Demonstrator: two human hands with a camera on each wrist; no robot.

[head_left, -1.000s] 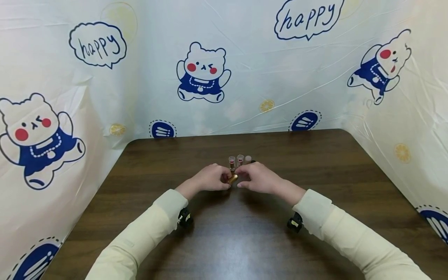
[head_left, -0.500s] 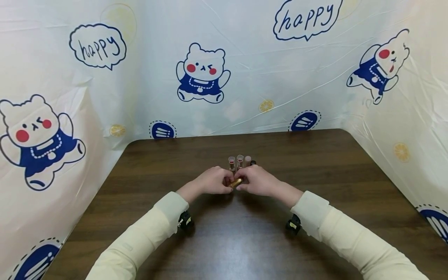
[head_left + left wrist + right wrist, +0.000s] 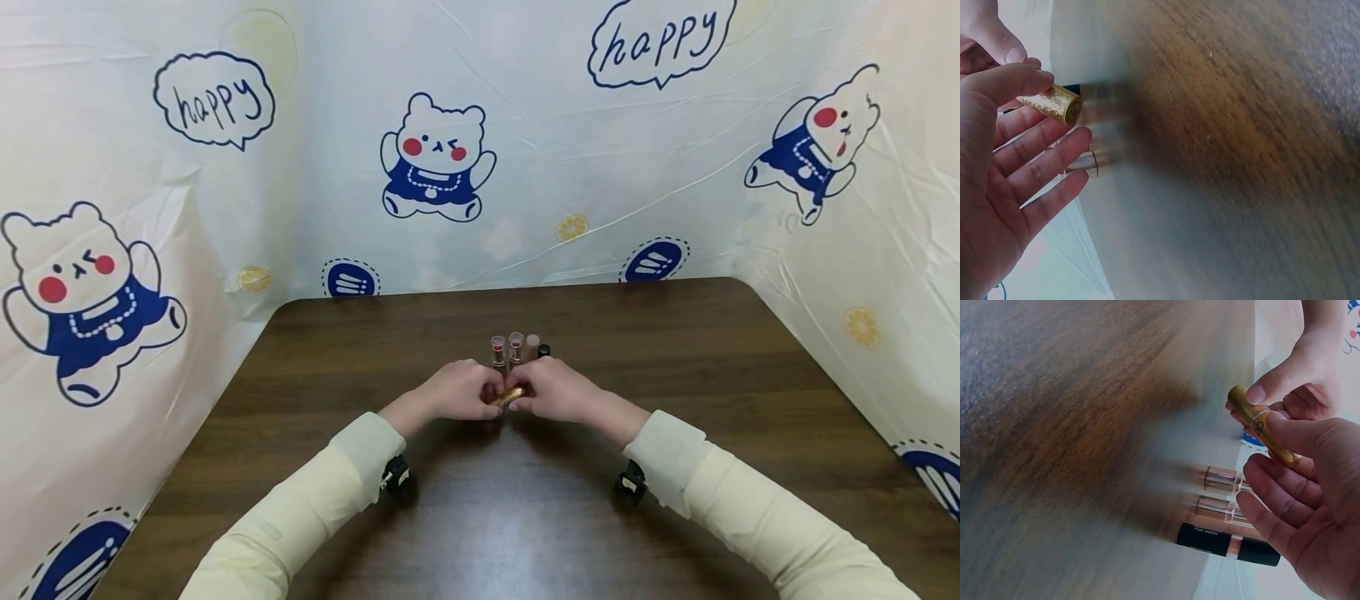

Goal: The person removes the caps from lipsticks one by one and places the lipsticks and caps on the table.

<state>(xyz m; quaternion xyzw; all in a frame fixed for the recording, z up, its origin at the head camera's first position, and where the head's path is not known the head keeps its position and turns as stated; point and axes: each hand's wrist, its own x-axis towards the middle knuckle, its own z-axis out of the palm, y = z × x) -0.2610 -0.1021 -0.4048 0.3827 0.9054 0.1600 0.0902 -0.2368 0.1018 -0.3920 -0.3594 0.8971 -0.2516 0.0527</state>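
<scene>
I log the left hand and right hand each pinching the gold tube between thumb and fingers, toward opposite ends. On my remote feed it sits tilted in their grip over the wooden table, near two clear-capped tubes and a black tube.

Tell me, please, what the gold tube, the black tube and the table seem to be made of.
Gold tube: metal or metal-coated plastic, shiny; it catches highlights, and the left wrist view shows a speckled texture.
Black tube: probably plastic, smooth; its even dark surface carries pale lettering.
Table: wood or wood-look laminate, softly glossy; brown grain shows, and light reflects in a pale patch.
</scene>
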